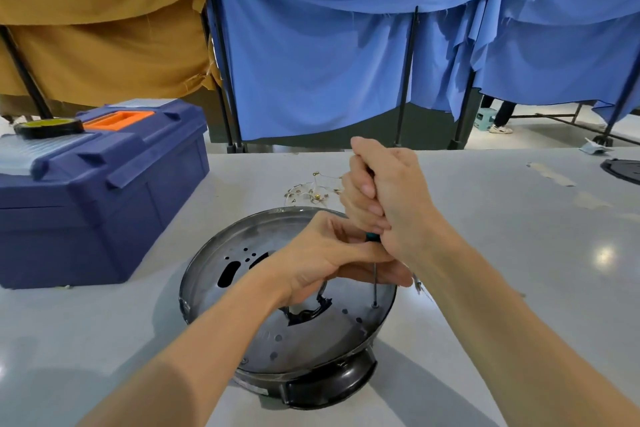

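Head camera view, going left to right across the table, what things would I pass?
Blue toolbox → round metal appliance base, with the screwdriver tip set on it → dark disc at the right edge.

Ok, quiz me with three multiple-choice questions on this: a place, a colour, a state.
1. Where does the screwdriver tip sit? A) on a screw in the metal base B) on the floor C) on the table
2. What colour is the handle on the toolbox? A) green B) orange C) white
3. What is the right hand doing? A) lying flat B) holding tape C) gripping the screwdriver
1 A: the shaft ends on a screw near the base's right rim. 2 B: it shows orange against the blue toolbox. 3 C: its fingers curl round the screwdriver.
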The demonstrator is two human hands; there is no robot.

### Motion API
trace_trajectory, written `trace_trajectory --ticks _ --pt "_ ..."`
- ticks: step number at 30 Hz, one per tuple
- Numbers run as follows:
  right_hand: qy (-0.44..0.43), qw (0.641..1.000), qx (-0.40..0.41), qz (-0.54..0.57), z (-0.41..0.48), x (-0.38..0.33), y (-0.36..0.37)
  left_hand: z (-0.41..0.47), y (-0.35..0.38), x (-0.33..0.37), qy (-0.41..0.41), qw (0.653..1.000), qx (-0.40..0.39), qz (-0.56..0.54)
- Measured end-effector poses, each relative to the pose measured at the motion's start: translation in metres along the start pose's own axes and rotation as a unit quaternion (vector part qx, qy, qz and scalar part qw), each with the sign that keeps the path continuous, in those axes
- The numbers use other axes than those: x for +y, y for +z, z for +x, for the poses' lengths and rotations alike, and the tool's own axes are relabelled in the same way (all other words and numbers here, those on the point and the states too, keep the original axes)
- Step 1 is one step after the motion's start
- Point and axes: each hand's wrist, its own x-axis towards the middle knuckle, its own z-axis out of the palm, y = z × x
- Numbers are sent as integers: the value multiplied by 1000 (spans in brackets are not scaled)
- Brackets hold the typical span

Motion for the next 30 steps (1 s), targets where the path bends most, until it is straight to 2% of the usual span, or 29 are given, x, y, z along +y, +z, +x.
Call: trace_trajectory --ticks 2,4,6,7,9,11,13,14,16,20,23,25,26,28,29,30 --pt "-76 989 113 -51 -5 5 4 1 1 0 -1 1000 2 2" --pt "-148 958 213 -125 -11 12 11 0 2 0 -7 1000 -13 15" --pt "-161 950 222 -148 -14 15 13 -2 1 0 -11 1000 -23 13" --pt "-129 966 181 -132 -12 13 10 -3 0 1 -13 1000 -23 5" --pt "-6 996 41 -76 -3 -1 0 -4 -2 1 -11 999 -29 -12" --pt "91 990 -96 -42 6 -16 -13 -4 -1 2 -19 999 -42 -7" --pt "117 977 -177 -9 9 -19 -18 -3 -1 1 -21 998 -51 -4" --pt "111 975 -190 9 9 -17 -17 -2 0 1 -20 998 -51 -7" --pt "80 986 -146 14 8 -9 -11 0 -1 -1 -10 999 -33 -11" --pt "-39 997 49 -40 0 -1 -1 3 1 -1 7 1000 -4 -13" --pt "-142 957 209 -145 -8 6 7 4 3 1 -1 1000 -20 14" --pt "-164 936 252 -182 -13 10 12 2 2 0 -8 999 -32 14" --pt "-151 949 223 -164 -13 9 10 1 1 0 -11 999 -38 9" --pt "-47 994 64 -71 -6 0 -1 -1 -1 2 -10 999 -46 -8" --pt "26 999 -39 -25 -2 -8 -8 -1 -2 1 -7 999 -50 -14" --pt "84 988 -129 9 2 -15 -14 -1 -2 1 -10 998 -56 -16"
